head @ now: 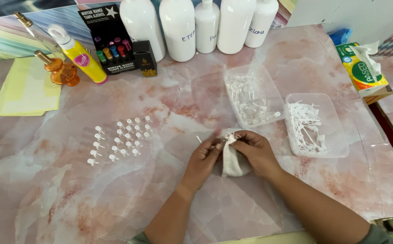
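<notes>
Both hands, left (204,156) & right (255,151), pinched on small clear vial (225,141) w/ white cloth (231,161) — could slip, roll into capped vials (119,140) nearby, prob toppling some.

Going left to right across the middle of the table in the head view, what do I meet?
Yellow paper sheets → rows of small clear vials → left hand → white cloth → right hand → clear tray of white applicator sticks → tissue pack.
</notes>
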